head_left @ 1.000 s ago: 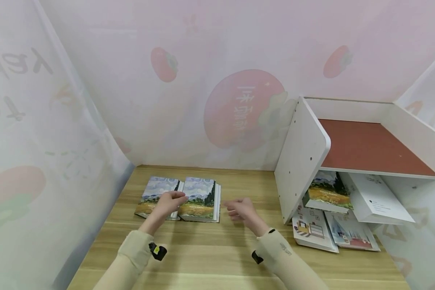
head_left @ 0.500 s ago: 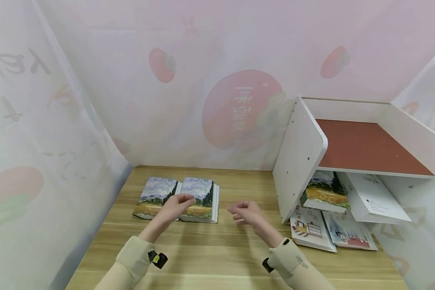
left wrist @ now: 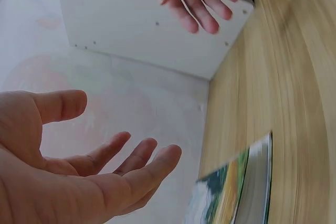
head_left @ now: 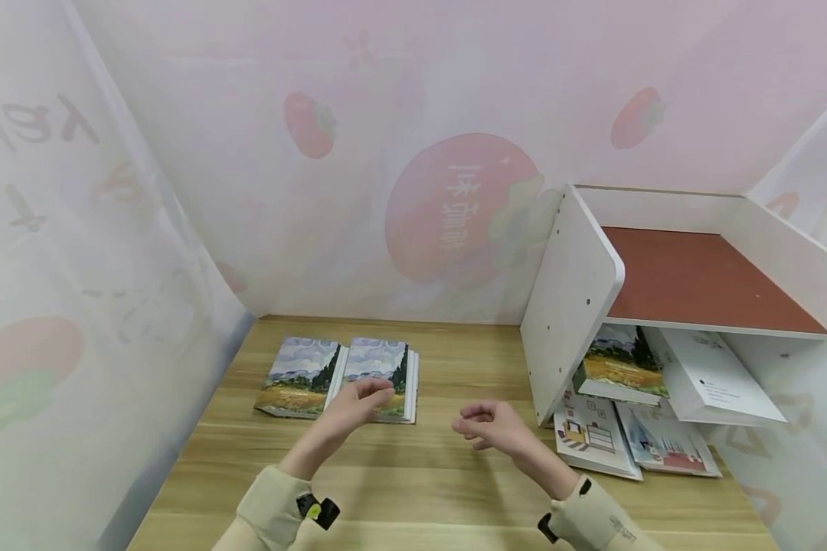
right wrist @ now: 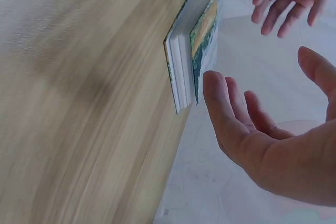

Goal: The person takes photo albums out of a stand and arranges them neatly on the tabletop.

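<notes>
Two thick books with a painted landscape on the cover lie side by side at the back left of the table. Over the lower part of the right-hand book (head_left: 375, 358) hovers my left hand (head_left: 351, 409), fingers loosely bent and holding nothing. The left-hand book (head_left: 296, 375) is just beyond that wrist. My right hand (head_left: 499, 428) is in the air to the right of the books, also without anything in its grasp. In the left wrist view the thumb and fingers (left wrist: 147, 169) are spread apart. The right wrist view shows the book's white page edges (right wrist: 184, 61) behind the fingertips.
A white shelf unit (head_left: 575, 287) with a red-brown top board (head_left: 703, 275) stands at the right. Its lower space holds a landscape-covered book (head_left: 623, 363) and a white book (head_left: 713, 375), above two illustrated books (head_left: 596, 436) on the wooden table (head_left: 413, 490). Printed cloth (head_left: 317, 229) hangs behind.
My left hand has moved to the right and slightly nearer, from between the books to over the right-hand one. The right hand has drawn back to the right. The books stay put.
</notes>
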Tool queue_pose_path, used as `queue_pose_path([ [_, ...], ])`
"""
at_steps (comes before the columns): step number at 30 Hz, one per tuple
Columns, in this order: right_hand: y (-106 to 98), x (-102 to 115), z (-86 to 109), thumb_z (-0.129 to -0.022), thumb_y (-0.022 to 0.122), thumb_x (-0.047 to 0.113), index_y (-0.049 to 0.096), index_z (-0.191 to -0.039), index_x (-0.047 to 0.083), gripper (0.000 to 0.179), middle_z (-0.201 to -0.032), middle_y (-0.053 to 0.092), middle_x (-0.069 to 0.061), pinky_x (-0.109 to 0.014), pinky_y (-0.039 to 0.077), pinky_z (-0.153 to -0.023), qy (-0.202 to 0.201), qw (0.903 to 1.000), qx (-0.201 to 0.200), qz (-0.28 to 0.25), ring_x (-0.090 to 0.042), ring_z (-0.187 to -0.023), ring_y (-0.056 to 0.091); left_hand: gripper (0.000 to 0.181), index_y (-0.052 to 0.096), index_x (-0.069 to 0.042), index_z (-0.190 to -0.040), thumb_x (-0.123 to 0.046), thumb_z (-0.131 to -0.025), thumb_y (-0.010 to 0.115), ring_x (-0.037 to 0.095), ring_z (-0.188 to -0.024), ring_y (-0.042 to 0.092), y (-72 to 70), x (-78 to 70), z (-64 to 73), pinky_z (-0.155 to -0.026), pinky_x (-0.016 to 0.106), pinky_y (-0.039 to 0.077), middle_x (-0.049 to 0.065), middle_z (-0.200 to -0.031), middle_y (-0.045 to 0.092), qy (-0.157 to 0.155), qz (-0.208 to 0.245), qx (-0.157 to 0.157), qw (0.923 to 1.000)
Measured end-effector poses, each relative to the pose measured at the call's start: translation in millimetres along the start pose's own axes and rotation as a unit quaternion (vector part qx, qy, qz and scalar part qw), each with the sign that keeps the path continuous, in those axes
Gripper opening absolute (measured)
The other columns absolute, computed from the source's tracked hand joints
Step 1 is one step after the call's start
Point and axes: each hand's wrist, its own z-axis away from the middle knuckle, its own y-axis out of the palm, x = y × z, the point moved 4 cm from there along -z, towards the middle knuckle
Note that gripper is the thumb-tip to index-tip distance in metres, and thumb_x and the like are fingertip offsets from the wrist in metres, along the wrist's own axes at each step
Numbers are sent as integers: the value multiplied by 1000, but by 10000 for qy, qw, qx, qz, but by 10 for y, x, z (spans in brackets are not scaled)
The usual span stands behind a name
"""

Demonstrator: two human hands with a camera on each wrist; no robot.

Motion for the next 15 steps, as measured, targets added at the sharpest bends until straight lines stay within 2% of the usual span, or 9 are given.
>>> queue_pose_path([
  [8,-150,-84,207,-92,72,26,56,-123,-10,50,-106,65,-12,-48,58,-80,90,9998,78,-134,-27,-93,64,49,52,5,-135,-28,-100,61,33,-120,54,331,31,33,-99,49,48,17,-130,56,89,474,397,9980],
  [15,-357,-187,350,-94,70,25,54,-126,-10,50,-110,66,-14,-46,57,-83,275,9987,11,-424,-28,-97,64,52,50,8,-136,-26,-99,63,35,-121,53,544,93,22,-99,44,49,19,-132,54,-60,1160,598,9914],
])
